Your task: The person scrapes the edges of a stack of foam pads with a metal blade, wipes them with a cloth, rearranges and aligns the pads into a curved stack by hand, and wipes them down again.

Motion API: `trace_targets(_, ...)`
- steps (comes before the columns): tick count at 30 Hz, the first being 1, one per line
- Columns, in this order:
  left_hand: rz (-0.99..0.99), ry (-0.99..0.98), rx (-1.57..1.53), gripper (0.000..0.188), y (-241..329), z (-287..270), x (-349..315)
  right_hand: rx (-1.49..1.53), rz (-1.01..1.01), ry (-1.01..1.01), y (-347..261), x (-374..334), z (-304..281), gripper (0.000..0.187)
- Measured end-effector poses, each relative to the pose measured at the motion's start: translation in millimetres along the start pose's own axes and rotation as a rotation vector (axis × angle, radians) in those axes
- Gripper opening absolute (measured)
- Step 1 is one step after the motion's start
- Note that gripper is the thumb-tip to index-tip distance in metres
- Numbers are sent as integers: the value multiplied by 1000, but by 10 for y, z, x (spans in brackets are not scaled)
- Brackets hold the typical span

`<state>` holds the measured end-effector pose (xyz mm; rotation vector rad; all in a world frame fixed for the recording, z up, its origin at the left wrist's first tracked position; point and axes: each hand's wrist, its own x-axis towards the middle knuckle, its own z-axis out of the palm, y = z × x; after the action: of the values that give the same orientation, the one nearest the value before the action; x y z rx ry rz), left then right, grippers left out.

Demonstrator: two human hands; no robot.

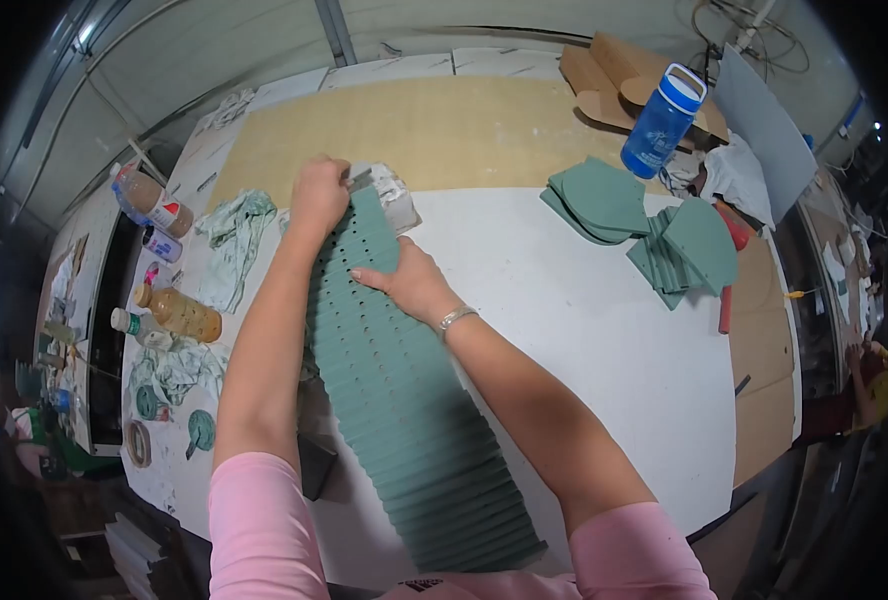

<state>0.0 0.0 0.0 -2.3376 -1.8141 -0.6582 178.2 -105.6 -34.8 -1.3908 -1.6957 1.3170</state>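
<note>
A long row of overlapping green flat pieces, with lines of small dark holes, runs from near my body to the middle of the table. At its far end my left hand is closed, fingers curled beside a small grey edge; what they grip is mostly hidden. My right hand grips the row's right side near the far end, thumb on top and the other fingers down along the edge. A crumpled white bundle lies just past the row's end, between my hands.
At the right lie rounded green pieces and a fanned green stack. Behind them stand a blue bottle and brown cardboard. Cloths, drink bottles and tape rolls line the left side.
</note>
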Motion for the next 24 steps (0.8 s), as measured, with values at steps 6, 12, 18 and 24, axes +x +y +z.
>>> trace_targets(6, -11, -43, 27, 23, 124, -317, -116, 25, -20, 28, -21, 43, 65, 88)
trace_targets(12, -143, 11, -93, 24, 389, -241, -205, 25, -29, 30, 14, 18, 25, 85)
trace_targets(18, -341, -62, 29, 22, 187, -389, -306, 49, -19, 22, -17, -18, -3, 85)
trace_targets(24, -249, 133, -18, 25, 510, -139, -217, -29, -38, 44, 73, 58, 63, 88)
